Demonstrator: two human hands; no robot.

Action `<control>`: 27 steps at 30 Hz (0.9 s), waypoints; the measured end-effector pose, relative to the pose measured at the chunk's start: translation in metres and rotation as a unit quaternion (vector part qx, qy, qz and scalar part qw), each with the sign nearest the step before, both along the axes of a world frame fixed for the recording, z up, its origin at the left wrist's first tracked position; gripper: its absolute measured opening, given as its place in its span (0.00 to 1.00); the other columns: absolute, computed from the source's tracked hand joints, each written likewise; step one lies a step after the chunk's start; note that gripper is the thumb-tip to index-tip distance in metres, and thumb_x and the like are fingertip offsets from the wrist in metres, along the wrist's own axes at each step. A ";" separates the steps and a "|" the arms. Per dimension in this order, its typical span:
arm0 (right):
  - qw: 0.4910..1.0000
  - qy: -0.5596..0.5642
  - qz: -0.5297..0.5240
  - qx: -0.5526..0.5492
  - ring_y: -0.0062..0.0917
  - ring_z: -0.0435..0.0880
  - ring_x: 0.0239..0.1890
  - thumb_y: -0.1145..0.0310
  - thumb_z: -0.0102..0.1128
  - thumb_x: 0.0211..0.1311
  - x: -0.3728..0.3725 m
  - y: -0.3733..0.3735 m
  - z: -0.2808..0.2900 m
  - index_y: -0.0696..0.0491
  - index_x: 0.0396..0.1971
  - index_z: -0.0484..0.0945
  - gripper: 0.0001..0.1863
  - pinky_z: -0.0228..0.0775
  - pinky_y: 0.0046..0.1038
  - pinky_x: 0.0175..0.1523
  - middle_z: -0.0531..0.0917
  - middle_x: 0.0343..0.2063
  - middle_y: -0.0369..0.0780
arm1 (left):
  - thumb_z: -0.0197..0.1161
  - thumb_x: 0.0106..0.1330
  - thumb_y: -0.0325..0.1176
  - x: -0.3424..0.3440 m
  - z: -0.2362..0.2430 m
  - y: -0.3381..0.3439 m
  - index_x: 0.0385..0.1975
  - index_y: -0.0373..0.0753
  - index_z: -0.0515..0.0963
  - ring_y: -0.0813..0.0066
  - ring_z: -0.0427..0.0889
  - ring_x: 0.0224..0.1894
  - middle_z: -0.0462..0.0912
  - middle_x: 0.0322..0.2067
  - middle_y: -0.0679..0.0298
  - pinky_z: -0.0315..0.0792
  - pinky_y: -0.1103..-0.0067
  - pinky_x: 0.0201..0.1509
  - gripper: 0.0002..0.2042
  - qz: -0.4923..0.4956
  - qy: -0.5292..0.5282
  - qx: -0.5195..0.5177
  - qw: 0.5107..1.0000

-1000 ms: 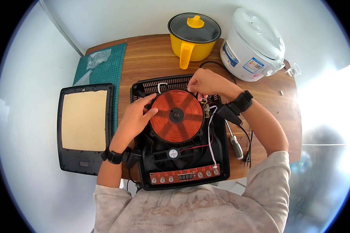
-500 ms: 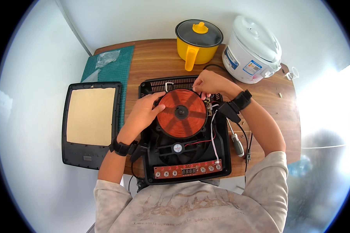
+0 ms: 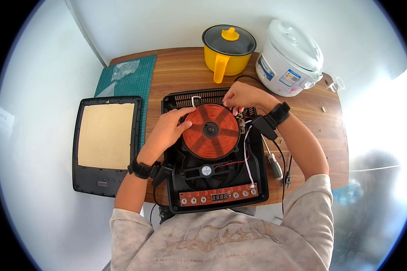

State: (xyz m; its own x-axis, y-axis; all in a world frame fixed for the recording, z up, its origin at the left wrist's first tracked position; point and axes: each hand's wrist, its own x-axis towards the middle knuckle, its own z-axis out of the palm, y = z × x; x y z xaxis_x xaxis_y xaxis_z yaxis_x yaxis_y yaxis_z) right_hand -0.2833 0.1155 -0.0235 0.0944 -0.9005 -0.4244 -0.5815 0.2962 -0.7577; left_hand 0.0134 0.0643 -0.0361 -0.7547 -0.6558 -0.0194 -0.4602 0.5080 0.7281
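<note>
The copper induction coil [image 3: 211,141] lies under the spread thumb and forefinger of the left hand [image 3: 169,126]; at its far edge, the right hand's [image 3: 240,95] fingertips pinch together, on what I can't tell.

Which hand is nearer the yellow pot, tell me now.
Right. The right hand is in front of the yellow pot; the left hand is farther, at the left of the copper coil.

Wooden table [image 3: 178,70], green mat [image 3: 141,86], yellow pot [image 3: 236,64], white rice cooker [image 3: 280,58], 1 screwdriver [image 3: 274,166], open black housing [image 3: 258,161]
</note>
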 end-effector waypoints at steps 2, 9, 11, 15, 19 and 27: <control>1.000 -0.002 -0.004 0.000 0.20 0.87 0.25 0.72 0.61 0.63 0.001 0.000 0.000 0.65 0.38 0.86 0.11 0.76 0.21 0.27 0.87 0.26 0.38 | 0.66 0.69 0.29 0.001 -0.003 -0.001 0.62 0.46 0.78 0.69 0.82 0.32 0.85 0.46 0.54 0.79 0.74 0.42 0.21 -0.005 -0.001 -0.006 1.000; 1.000 -0.002 -0.021 0.004 0.20 0.87 0.25 0.73 0.62 0.63 0.001 0.002 -0.002 0.65 0.38 0.86 0.11 0.75 0.21 0.27 0.87 0.27 0.39 | 0.65 0.66 0.24 -0.001 0.007 0.013 0.58 0.51 0.82 0.62 0.78 0.41 0.80 0.45 0.58 0.76 0.69 0.52 0.21 -0.005 -0.049 -0.142 0.989; 1.000 0.018 -0.019 -0.003 0.20 0.88 0.26 0.72 0.62 0.62 0.003 0.004 0.000 0.64 0.38 0.86 0.11 0.75 0.21 0.27 0.88 0.27 0.40 | 0.64 0.64 0.21 -0.005 0.014 0.020 0.56 0.51 0.83 0.59 0.77 0.46 0.78 0.49 0.58 0.74 0.68 0.56 0.22 -0.012 -0.065 -0.198 0.978; 0.997 0.045 -0.026 -0.053 0.20 0.88 0.26 0.71 0.62 0.63 0.007 0.011 0.001 0.64 0.39 0.86 0.11 0.77 0.21 0.29 0.88 0.27 0.41 | 0.60 0.60 0.15 -0.016 0.019 0.027 0.54 0.47 0.83 0.57 0.76 0.56 0.76 0.56 0.57 0.72 0.68 0.63 0.24 -0.104 -0.042 -0.254 0.961; 0.986 0.057 -0.067 -0.141 0.21 0.88 0.27 0.69 0.62 0.66 0.001 0.035 0.017 0.61 0.45 0.85 0.13 0.80 0.22 0.31 0.89 0.30 0.40 | 0.56 0.59 0.12 -0.017 0.015 0.021 0.54 0.43 0.83 0.55 0.76 0.60 0.76 0.58 0.56 0.71 0.70 0.67 0.25 -0.157 -0.051 -0.192 0.967; 0.966 0.146 -0.172 -0.125 0.27 0.89 0.27 0.68 0.63 0.61 -0.055 0.155 0.056 0.56 0.43 0.87 0.13 0.81 0.27 0.38 0.89 0.29 0.42 | 0.60 0.63 0.23 -0.022 0.018 0.018 0.52 0.44 0.84 0.57 0.81 0.55 0.80 0.56 0.59 0.77 0.69 0.60 0.18 -0.179 -0.063 -0.253 0.949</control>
